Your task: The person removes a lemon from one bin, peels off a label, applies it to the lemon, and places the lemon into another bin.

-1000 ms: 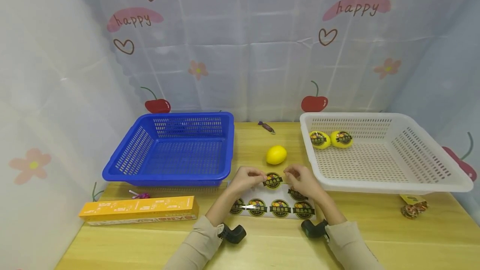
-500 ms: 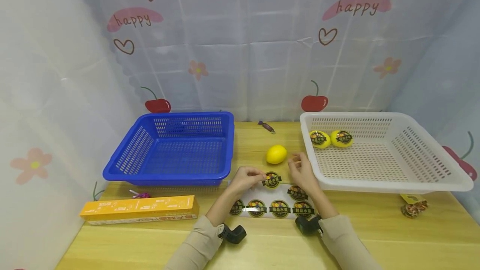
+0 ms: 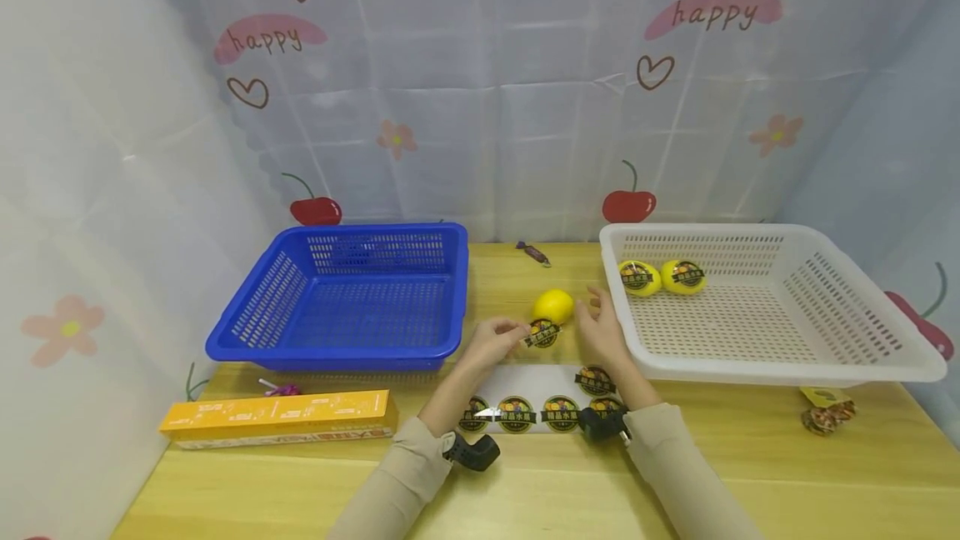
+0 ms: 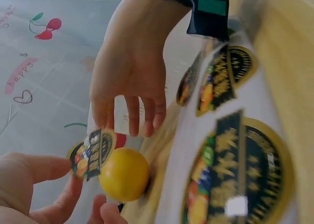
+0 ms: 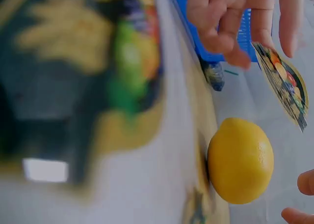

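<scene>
Between thumb and fingertip, my left hand [image 3: 491,342] pinches a round black-and-gold fruit sticker [image 3: 543,333] by its left edge. The sticker is held just in front of a bare yellow lemon [image 3: 553,305] lying on the table. My right hand [image 3: 602,336] is at the lemon's right side, fingers loosely extended, holding nothing. In the left wrist view, this right hand [image 4: 132,81] hangs with its fingers down behind the lemon [image 4: 125,175]. The right wrist view has the sticker [image 5: 284,84] tilted above the lemon [image 5: 240,160]. Below both hands lies a white sticker sheet [image 3: 517,382] bearing several more labels.
A blue basket [image 3: 337,355] stands at left. The white basket [image 3: 750,372] at right holds two lemons [image 3: 683,277] with stickers on. A yellow box [image 3: 281,419], a lollipop [image 3: 281,390], a purple-wrapped candy [image 3: 533,253] and wrapped sweets [image 3: 825,419] lie around the table.
My left hand has carried the sticker forward, from over the sheet to the lemon's front. My right hand has moved away from the sticker and forward to the lemon's right side.
</scene>
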A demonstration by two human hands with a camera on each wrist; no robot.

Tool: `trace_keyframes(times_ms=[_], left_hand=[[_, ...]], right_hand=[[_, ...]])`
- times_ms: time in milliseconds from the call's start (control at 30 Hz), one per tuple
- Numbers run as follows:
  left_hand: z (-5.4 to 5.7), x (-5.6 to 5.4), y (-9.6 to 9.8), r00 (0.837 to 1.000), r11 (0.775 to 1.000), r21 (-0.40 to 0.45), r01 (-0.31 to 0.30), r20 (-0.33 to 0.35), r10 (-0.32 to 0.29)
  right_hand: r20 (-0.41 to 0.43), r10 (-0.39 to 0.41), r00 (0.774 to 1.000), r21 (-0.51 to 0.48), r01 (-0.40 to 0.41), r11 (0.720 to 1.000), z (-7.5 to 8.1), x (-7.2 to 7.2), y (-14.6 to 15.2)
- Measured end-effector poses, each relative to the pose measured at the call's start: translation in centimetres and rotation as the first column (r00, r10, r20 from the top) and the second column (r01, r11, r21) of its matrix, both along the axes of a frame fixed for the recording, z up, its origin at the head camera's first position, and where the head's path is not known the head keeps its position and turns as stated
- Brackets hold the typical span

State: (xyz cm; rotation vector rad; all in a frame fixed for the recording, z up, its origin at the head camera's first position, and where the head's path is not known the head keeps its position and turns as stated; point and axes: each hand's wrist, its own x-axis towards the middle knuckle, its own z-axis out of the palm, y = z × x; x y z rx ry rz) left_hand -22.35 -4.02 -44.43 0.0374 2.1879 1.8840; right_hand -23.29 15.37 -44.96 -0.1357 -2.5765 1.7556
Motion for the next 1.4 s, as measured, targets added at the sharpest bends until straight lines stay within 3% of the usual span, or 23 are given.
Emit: trace_keyframes(times_ms=[133,267,367,533,733,833,1000,1167,1300,1400], left_hand=[[0.7,-1.4,1.2,0.989,0.988,0.082,-0.131,0.078,0.125],[1.0,-2.6,2.3,0.967,0.95,0.224,-0.218,0.183,0.179],[0.9,-3.2,2.8,0.95,0.903,0.342,-0.261,0.259,0.177],[0.2,-3.4,3.5,0.945,0.826,0.499,-0.263,0.306,0.116],[0.1,-3.5,3.7,0.943,0.769,0.586,-0.256,0.326,0.065],[0.5,-3.4,3.6,0.945,0.754,0.607,-0.249,0.323,0.052],[1.6,-2.9,3.2,0.962,0.766,0.612,-0.197,0.271,0.03],[2.9,-2.2,2.6,0.976,0.803,0.573,-0.164,0.211,0.048],[3.8,-1.7,2.2,0.984,0.894,0.411,-0.178,0.084,0.157],[4.1,-1.4,2.0,0.972,0.941,0.259,-0.217,-0.032,0.233]], right_hand=[[0.014,-0.013,1.0,0.051,0.013,0.999,0.5,-1.0,-0.4],[0.022,-0.042,0.999,0.097,0.039,0.994,0.8,-2.0,-0.9],[0.049,-0.058,0.997,0.124,0.051,0.991,0.6,-2.9,-0.9],[0.099,-0.016,0.995,0.147,0.001,0.989,0.1,-3.6,-1.0],[0.214,0.016,0.977,-0.018,-0.013,1.0,-0.1,-3.7,-1.2],[0.252,0.041,0.967,-0.123,-0.01,0.992,0.0,-3.7,-1.3],[0.276,0.104,0.956,-0.268,-0.027,0.963,0.1,-3.5,-1.5],[0.241,0.204,0.949,-0.422,-0.087,0.902,0.2,-3.4,-1.5],[0.19,0.239,0.952,-0.48,-0.123,0.869,0.4,-3.2,-1.6],[0.149,0.216,0.965,-0.493,-0.117,0.862,0.5,-3.1,-1.8]])
